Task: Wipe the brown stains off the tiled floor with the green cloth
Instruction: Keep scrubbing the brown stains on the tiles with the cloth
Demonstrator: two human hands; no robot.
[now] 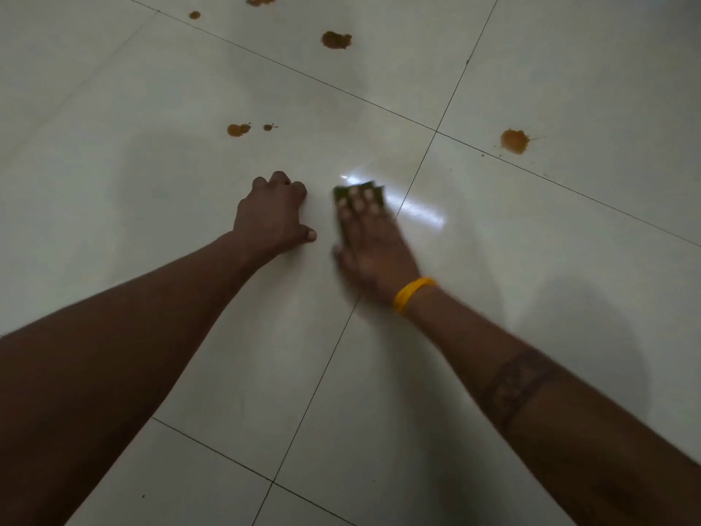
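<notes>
Looking down at a glossy, pale tiled floor (151, 89) crossed by dark grout lines. The right hand (373, 248), blurred and wearing a yellow wristband (411, 294), is pressing flat on a folded green cloth (358, 195) against the floor. Just beside it, the left hand (271, 218) is resting on the tile with fingers curled under, holding nothing. Brown stains are lying beyond the hands: a pair (239, 129) near the left hand, one (514, 141) to the right, and others (336, 40) towards the floor's far edge.
</notes>
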